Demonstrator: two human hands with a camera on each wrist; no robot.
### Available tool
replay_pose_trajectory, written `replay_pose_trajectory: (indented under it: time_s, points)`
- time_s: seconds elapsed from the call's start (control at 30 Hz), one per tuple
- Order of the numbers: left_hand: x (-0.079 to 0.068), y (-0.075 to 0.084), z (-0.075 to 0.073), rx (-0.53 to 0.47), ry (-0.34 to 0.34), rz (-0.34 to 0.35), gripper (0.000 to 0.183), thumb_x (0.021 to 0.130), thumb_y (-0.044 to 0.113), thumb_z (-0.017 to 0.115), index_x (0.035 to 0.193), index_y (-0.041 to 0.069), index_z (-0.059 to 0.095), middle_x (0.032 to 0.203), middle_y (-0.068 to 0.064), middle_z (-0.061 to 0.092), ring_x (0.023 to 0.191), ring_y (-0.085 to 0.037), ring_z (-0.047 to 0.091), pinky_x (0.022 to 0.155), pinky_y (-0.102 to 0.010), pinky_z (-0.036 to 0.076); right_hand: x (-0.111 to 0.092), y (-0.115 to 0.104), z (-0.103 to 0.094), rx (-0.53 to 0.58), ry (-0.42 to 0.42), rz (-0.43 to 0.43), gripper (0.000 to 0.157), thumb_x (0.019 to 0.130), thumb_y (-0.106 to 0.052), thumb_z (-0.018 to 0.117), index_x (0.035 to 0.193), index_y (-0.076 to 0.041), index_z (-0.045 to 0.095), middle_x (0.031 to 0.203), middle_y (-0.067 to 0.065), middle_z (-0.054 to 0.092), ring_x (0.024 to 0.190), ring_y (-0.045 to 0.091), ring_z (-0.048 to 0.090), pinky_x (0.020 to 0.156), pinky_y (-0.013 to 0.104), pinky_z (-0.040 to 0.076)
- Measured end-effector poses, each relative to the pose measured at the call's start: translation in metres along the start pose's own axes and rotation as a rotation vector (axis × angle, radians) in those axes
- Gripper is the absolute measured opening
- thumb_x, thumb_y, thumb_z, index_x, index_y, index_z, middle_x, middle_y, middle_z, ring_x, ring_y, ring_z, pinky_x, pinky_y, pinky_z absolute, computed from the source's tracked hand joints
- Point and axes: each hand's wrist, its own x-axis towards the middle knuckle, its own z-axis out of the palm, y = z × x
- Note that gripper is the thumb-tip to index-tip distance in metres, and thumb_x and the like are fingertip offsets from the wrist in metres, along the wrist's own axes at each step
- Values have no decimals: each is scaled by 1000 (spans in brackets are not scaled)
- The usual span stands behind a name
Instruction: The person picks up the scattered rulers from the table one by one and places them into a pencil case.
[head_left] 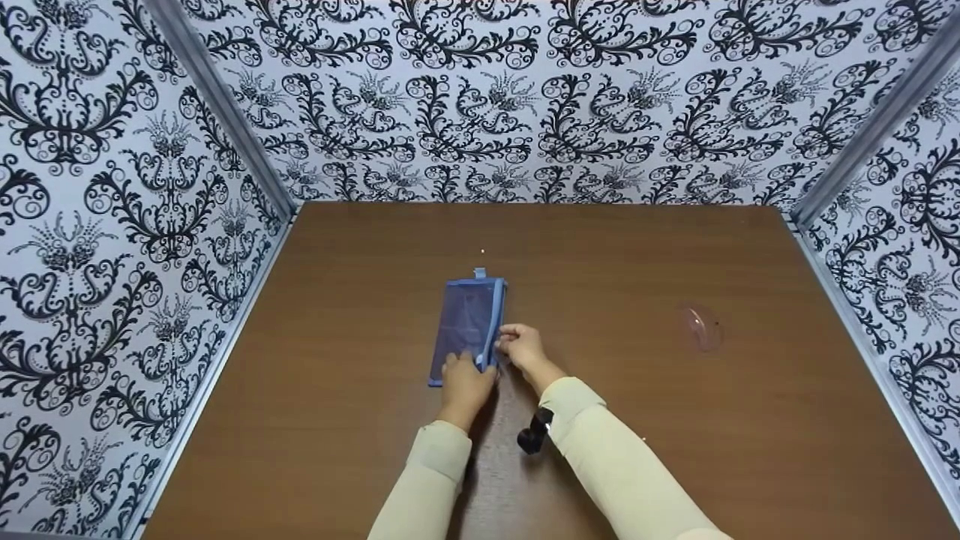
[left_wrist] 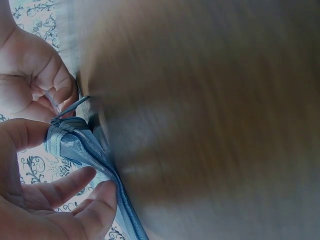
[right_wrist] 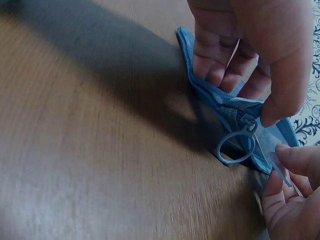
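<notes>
A blue zippered mesh pouch (head_left: 465,322) lies on the table, a small tab at its far end. My left hand (head_left: 466,386) grips its near end, thumb beside the zipper end and fingers along the side in the right wrist view. There the zipper slider carries a blue ring pull (right_wrist: 235,147), which hangs free of both hands. Just right of the pouch, my right hand (head_left: 523,346) pinches a thin translucent strip (right_wrist: 279,169) between thumb and fingers, close to the zipper end. Most of the strip is hidden by the fingers, and I cannot tell what it is.
A pinkish see-through curved item (head_left: 701,328) lies on the brown table (head_left: 600,255) to the right. A tiny white speck (head_left: 482,250) sits beyond the pouch. Patterned walls (head_left: 525,105) enclose the table's back and sides.
</notes>
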Motion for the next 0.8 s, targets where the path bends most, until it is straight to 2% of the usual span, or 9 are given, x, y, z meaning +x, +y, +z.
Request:
replay_pose_trajectory:
  time_s: [0.17,0.2,0.3,0.33,0.53,0.6,0.7,0.77,0.8]
  points:
    - [0,0,0,-1,-8,-9,45,74,29,64,104,-4,59,99,-19,50,92,-35,49,79,-43,42,18,25,1,20,-10,-96,29,69,-3,72,97,-3,65,76,4,62,66,13,57,54,26,45]
    - [0,0,0,-5,-12,-12,45,74,29,64,104,-4,58,100,-19,50,92,-35,49,79,-43,42,20,27,2,-3,-9,-68,31,70,-4,72,100,-3,64,79,6,63,69,15,57,58,29,46]
    - [0,0,0,-12,-27,-23,48,75,30,64,107,-5,57,102,-19,50,94,-35,48,80,-43,41,28,38,2,-6,-21,-87,32,71,-5,71,102,-2,64,79,7,63,68,15,57,56,29,46]
    - [0,0,0,-12,-30,-25,49,75,30,64,108,-5,57,103,-19,50,95,-35,48,81,-43,41,29,39,3,-17,-19,-70,33,71,-6,72,103,-3,64,80,7,63,69,15,57,57,29,47]
    - [0,0,0,-16,-33,-34,49,74,31,63,108,-4,57,104,-19,50,96,-35,48,81,-43,41,33,42,6,-38,5,-87,28,70,-2,68,97,-4,65,75,3,64,65,11,59,53,25,47]
    - [0,0,0,-18,-31,-33,48,74,30,63,107,-4,58,103,-19,50,96,-35,47,81,-43,41,32,40,6,-57,0,-60,27,73,-2,64,101,-2,65,83,6,65,68,14,60,55,28,48]
    - [0,0,0,-15,-30,-31,48,75,30,63,108,-4,58,102,-18,50,95,-34,47,81,-43,41,28,32,6,-79,-2,-2,27,73,-6,58,98,-10,68,90,3,64,72,15,60,57,29,49]
    - [0,0,1,-16,-29,-29,48,75,29,63,109,-4,57,102,-18,49,95,-34,47,81,-43,41,40,47,8,-83,-7,43,30,73,-7,56,99,-14,68,95,2,64,73,17,61,57,31,50]
    - [0,0,1,-15,-30,-30,48,75,30,63,109,-4,57,102,-18,49,95,-34,47,81,-43,41,45,56,8,-75,-12,39,31,72,-8,56,99,-14,68,94,2,64,71,16,61,55,30,49]
